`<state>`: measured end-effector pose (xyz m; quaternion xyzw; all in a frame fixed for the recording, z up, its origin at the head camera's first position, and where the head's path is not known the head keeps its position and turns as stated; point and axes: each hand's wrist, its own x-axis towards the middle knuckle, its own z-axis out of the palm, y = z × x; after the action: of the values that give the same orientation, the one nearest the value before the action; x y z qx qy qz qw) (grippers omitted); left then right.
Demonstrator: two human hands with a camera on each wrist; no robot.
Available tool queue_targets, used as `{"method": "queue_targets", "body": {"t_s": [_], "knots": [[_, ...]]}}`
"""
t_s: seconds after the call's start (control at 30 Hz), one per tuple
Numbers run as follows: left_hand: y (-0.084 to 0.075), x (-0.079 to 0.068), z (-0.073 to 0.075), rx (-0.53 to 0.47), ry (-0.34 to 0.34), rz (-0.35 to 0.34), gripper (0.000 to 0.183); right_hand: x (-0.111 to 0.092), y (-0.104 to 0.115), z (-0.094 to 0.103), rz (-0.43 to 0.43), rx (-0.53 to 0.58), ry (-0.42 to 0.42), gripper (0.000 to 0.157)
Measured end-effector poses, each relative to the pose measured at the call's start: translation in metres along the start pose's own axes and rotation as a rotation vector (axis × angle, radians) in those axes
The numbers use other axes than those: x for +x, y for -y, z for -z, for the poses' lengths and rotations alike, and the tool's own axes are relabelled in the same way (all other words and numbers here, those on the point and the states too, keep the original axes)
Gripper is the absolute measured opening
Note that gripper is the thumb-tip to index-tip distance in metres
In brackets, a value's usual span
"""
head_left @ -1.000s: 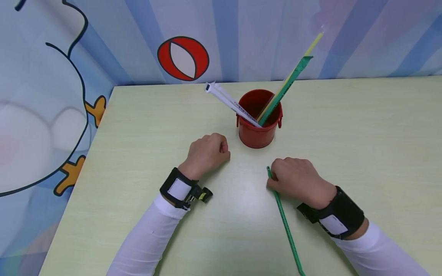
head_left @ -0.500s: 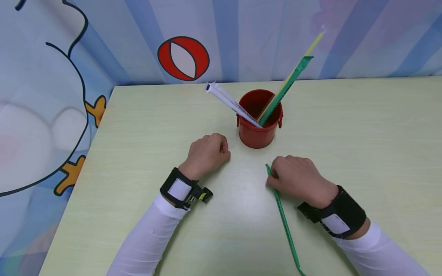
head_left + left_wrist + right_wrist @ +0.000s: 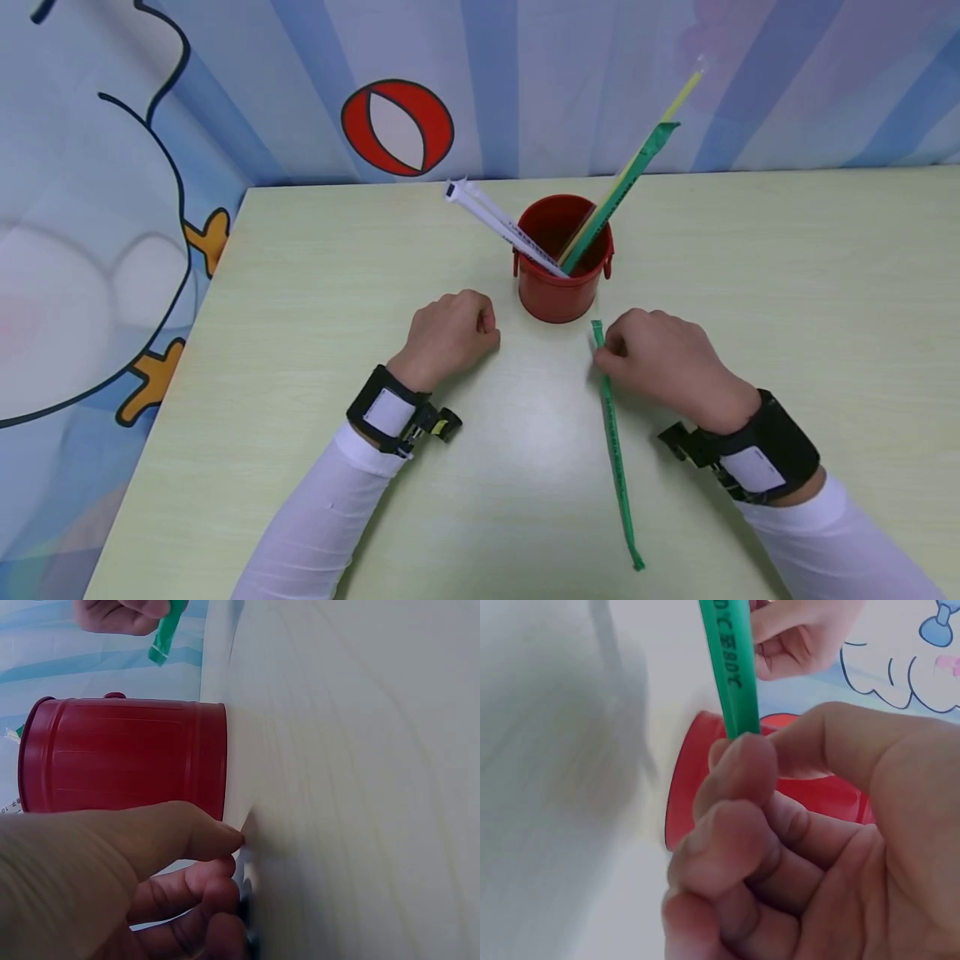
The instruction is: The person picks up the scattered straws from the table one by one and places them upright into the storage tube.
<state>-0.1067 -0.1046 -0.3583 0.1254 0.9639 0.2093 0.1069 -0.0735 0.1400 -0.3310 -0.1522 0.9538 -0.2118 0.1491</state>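
Note:
My right hand (image 3: 663, 362) pinches a long green straw (image 3: 617, 450) in a printed wrapper near its far end, between thumb and fingers. In the right wrist view the straw's wrapper (image 3: 731, 667) shows dark lettering. The left wrist view has the straw's far tip (image 3: 159, 654) raised off the table, beyond a red bucket (image 3: 558, 296). Resting on the table to the bucket's near left, my left hand (image 3: 450, 333) is loosely curled and holds nothing. The bucket contains white wrapped straws (image 3: 510, 229), a green wrapped one (image 3: 626, 187) and a yellow one (image 3: 682, 96).
A pale wooden table (image 3: 315, 267) carries the bucket, which has small side handles. Behind it hangs a striped blue curtain (image 3: 592, 83) printed with a red and white ball (image 3: 397, 127). A cartoon-printed sheet (image 3: 90, 250) borders the table on the left.
My right hand has risen and moved away from me and slightly right with the green straw, whose near end now shows fully. The left hand and bucket have stayed put.

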Motion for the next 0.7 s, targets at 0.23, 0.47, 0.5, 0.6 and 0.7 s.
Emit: {"method": "queue_targets", "body": {"t_s": [0.23, 0.47, 0.5, 0.6, 0.7], "knots": [[0.0, 0.0, 0.0, -0.002, 0.0, 0.001, 0.01, -0.001, -0.004, 0.011, -0.026, 0.025, -0.063, 0.021], [0.0, -0.001, 0.0, -0.009, -0.005, -0.003, 0.011, -0.005, -0.009, 0.024, -0.035, 0.049, -0.117, 0.024], [0.001, -0.001, 0.0, -0.009, -0.007, -0.004, 0.011, -0.005, -0.01, 0.025, -0.034, 0.052, -0.131, 0.024], [0.001, 0.0, -0.001, -0.007, -0.008, -0.004, 0.011, -0.007, -0.012, 0.03, -0.026, 0.059, -0.184, 0.025], [0.001, 0.0, 0.0, -0.01, -0.01, -0.006, 0.011, -0.008, -0.014, 0.034, -0.015, 0.064, -0.242, 0.025]]}}
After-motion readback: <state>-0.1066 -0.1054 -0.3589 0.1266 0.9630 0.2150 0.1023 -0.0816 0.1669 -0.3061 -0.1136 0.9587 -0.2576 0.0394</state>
